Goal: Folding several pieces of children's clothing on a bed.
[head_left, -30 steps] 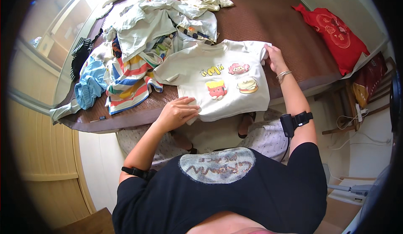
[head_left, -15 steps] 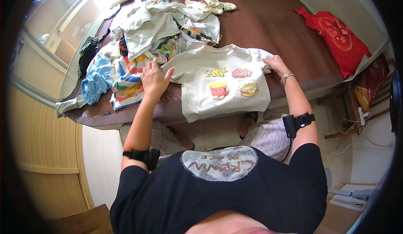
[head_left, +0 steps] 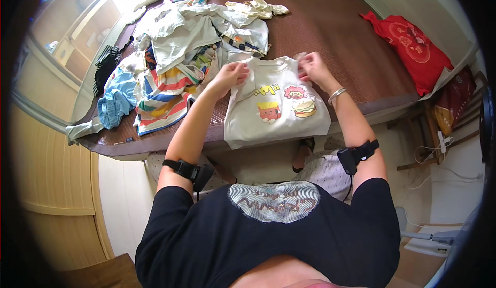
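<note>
A small white T-shirt [head_left: 245,121] with cartoon food prints lies front up along the near edge of the bed, its hem hanging slightly over. The sleeve on its left side is folded inward across the chest, partly covering the yellow print. My left hand [head_left: 232,76] is closed on the cloth at that shoulder. At the opposite shoulder, my right hand [head_left: 314,70] pinches the other sleeve, which is lifted and slightly blurred. The fingertips of both hands are partly hidden.
A heap of children's clothes lies to the left: a pale shirt [head_left: 178,37], a striped garment [head_left: 164,113] and light blue shorts [head_left: 116,107]. A red bag [head_left: 413,50] rests at the bed's [head_left: 330,24] right side. A wooden rack [head_left: 431,133] with cables stands beyond it.
Both hands have moved inward toward the collar, bringing the spread sleeves in with them. The left-side sleeve now lies folded over the shirt front. The clothes heap stays put.
</note>
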### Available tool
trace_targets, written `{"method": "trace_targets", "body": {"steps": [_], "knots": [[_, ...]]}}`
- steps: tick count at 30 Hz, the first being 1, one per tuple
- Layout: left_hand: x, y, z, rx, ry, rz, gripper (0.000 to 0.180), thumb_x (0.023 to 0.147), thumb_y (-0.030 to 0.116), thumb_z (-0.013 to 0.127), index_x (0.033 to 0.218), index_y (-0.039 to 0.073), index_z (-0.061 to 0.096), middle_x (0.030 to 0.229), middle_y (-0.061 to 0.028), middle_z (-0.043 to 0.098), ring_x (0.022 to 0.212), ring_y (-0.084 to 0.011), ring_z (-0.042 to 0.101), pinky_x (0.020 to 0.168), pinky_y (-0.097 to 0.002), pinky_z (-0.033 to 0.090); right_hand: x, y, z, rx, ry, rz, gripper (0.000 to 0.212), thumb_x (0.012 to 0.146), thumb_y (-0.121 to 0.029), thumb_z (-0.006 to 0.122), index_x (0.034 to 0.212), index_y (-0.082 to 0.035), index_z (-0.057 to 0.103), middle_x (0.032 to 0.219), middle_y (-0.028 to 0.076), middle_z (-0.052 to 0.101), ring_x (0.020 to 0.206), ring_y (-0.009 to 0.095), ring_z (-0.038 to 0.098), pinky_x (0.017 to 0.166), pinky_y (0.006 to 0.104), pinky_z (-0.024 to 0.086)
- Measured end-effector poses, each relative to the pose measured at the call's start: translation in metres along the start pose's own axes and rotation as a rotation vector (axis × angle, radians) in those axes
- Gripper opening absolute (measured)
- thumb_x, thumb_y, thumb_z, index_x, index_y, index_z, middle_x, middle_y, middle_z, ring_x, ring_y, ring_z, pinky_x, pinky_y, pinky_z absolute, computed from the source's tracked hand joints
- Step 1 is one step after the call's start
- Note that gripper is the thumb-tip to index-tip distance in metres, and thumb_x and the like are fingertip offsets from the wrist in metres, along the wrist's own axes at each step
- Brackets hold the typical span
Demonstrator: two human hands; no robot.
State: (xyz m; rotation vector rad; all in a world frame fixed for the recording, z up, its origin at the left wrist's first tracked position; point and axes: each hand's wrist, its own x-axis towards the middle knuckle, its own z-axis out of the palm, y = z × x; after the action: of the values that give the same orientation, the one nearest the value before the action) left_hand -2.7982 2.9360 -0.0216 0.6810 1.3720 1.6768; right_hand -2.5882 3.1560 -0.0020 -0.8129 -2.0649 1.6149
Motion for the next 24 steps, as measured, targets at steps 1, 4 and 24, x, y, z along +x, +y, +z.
{"method": "trace_targets", "body": {"steps": [1, 4, 24], "knots": [[0.001, -0.009, -0.001, 0.431, 0.088, 0.171, 0.023, 0.087, 0.018, 0.056, 0.099, -0.001, 0.056, 0.088, -0.0114, 0.062, 0.08, -0.0194, 0.061, 0.07, -0.0297, 0.051, 0.002, 0.002, 0.004, 0.145, -0.188, 0.057, 0.033, 0.089, -0.029, 0.054, 0.101, 0.001, 0.048, 0.086, 0.011, 0.061, 0.072, 0.017, 0.063, 0.053, 0.0264, 0.053], [0.0, -0.024, -0.008, 1.22, 0.674, 0.649, 0.036, 0.067, 0.015, 0.072, 0.097, 0.001, 0.058, 0.085, -0.0139, 0.061, 0.079, -0.0326, 0.059, 0.075, -0.0384, 0.048, 0.009, 0.016, -0.002, -0.51, 0.357, -0.247, 0.031, 0.079, -0.024, 0.067, 0.093, 0.0, 0.055, 0.089, 0.012, 0.061, 0.072, 0.018, 0.063, 0.059, 0.0289, 0.051], [-0.04, -0.002, -0.03, 1.179, 0.088, 0.906, 0.029, 0.054, -0.002, 0.058, 0.081, 0.008, 0.056, 0.087, -0.0067, 0.059, 0.095, -0.0267, 0.053, 0.084, -0.0378, 0.04, -0.012, 0.045, -0.042, -0.129, -0.129, -0.218, 0.025, 0.079, 0.003, 0.054, 0.102, -0.005, 0.058, 0.103, 0.005, 0.061, 0.096, 0.015, 0.057, 0.087, 0.0281, 0.045]]}}
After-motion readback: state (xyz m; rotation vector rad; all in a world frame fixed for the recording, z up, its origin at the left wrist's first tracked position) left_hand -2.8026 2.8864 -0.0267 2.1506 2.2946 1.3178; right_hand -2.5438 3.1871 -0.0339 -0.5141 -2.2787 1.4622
